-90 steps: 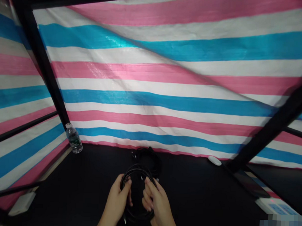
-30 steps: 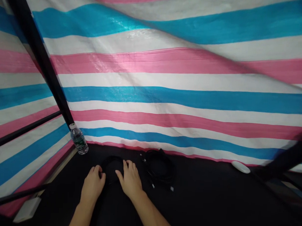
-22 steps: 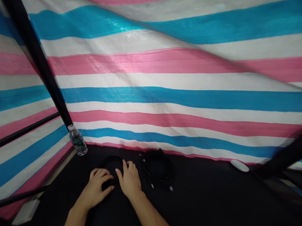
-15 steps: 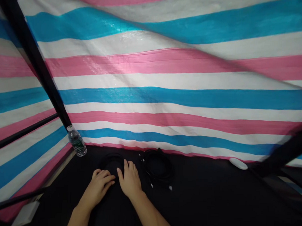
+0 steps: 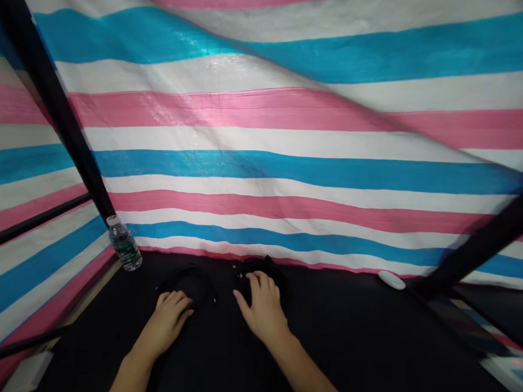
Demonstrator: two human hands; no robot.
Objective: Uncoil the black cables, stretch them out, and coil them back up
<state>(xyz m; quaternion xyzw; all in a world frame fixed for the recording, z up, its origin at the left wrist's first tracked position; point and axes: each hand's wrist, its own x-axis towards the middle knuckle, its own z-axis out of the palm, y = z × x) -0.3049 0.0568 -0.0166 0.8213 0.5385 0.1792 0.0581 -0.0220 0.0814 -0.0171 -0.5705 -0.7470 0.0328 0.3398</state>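
Observation:
Two coils of thin black cable lie on the black tabletop. The left cable coil [image 5: 194, 268] shows small plug ends at its sides. My left hand [image 5: 168, 320] rests at its near left edge, fingers lightly bent and the thumb a little apart; any contact under the fingertips is hidden. Over the right cable coil [image 5: 285, 278], which looks thicker, lies my right hand [image 5: 263, 309], palm down with the thumb spread from the fingers. The hand covers much of that coil, and dark cable against dark table makes its outline hard to follow.
A clear water bottle [image 5: 124, 245] with a white cap stands at the back left by a black post [image 5: 69, 118]. A white oval object [image 5: 391, 279] lies at the back right. Striped sheeting [image 5: 288, 168] hangs behind the table. A pale boxy object [image 5: 507, 374] shows at lower right.
My right hand has moved right, from the left coil onto the right one. More of the left coil shows. My left hand stays beside it, and the view has shifted slightly right.

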